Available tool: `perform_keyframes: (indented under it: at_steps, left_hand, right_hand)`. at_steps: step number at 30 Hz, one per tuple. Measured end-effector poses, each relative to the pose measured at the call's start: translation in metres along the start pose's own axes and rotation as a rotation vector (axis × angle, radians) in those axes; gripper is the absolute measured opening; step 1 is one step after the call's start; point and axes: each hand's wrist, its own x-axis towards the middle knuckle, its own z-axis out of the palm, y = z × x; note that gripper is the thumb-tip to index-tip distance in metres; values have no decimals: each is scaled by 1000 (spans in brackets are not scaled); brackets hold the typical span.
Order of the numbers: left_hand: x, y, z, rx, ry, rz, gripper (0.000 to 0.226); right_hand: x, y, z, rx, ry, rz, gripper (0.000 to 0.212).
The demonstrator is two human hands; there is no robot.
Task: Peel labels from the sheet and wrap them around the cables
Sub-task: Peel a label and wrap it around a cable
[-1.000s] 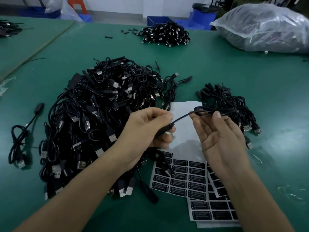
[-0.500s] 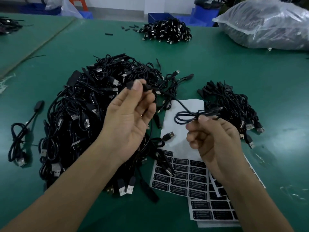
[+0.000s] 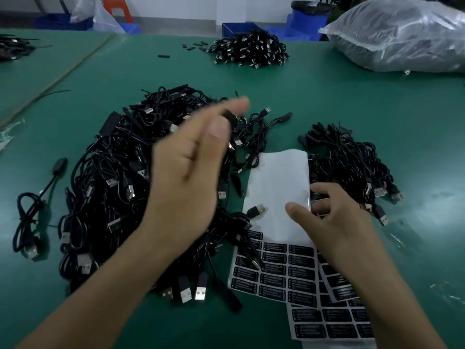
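2 bare forearms are shown, the left forearm (image 3: 100, 293) and the right forearm (image 3: 392, 298) uncovered up to the wrists. The left hand (image 3: 186, 172) is softened by blur, with a short-trimmed thumbnail (image 3: 218, 131) seen; the right hand (image 3: 332, 222) is rendered sharply.

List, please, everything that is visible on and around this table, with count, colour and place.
table: one, green, fills the view
big cable pile: one, black, centre left
small cable pile: one, black, right of the sheets
far cable pile: one, black, far centre
single cable: one, black, near the left edge
label sheets: at least two, white with black labels, near centre, overlapping
plastic bag: one, clear, far right
bins: several, blue, behind the table
left hand: blurred, above the big pile; grip unclear
right hand: thumb on the top sheet, fingers at its right edge
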Motion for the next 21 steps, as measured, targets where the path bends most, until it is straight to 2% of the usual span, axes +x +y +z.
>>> perform_keyframes:
  at_steps: [3, 4, 7, 9, 10, 13, 16, 19, 21]
  left_hand:
    - [-12, -4, 9, 392, -305, 179, 38]
    - [-14, -4, 10, 541, -399, 200, 40]
    - [-17, -7, 10, 888, -646, 48, 34]
    - [-21, -11, 15, 1049, -710, 12, 24]
    - [-23, -11, 17, 1048, -686, 0, 19]
    - [-23, -9, 16, 854, -587, -48, 7]
    - [-22, -10, 15, 828, -576, -82, 6]
    - [-23, -10, 16, 836, -578, -133, 21]
    - [-24, -11, 17, 820, -585, -183, 30]
  right_hand:
    - [3, -2, -2, 353, -58, 42, 50]
    - [3, -1, -4, 393, -47, 40, 56]
    - [3, -1, -4, 382, -156, -3, 72]
    - [2, 0, 0, 385, -263, -51, 76]
    - [2, 0, 2, 359, -291, -82, 76]
    - [2, 0, 5, 282, -315, -139, 68]
    - [4, 3, 1, 290, -251, -88, 47]
    - [7, 6, -4, 387, -225, -44, 24]
    - [8, 7, -5, 486, -254, 15, 17]
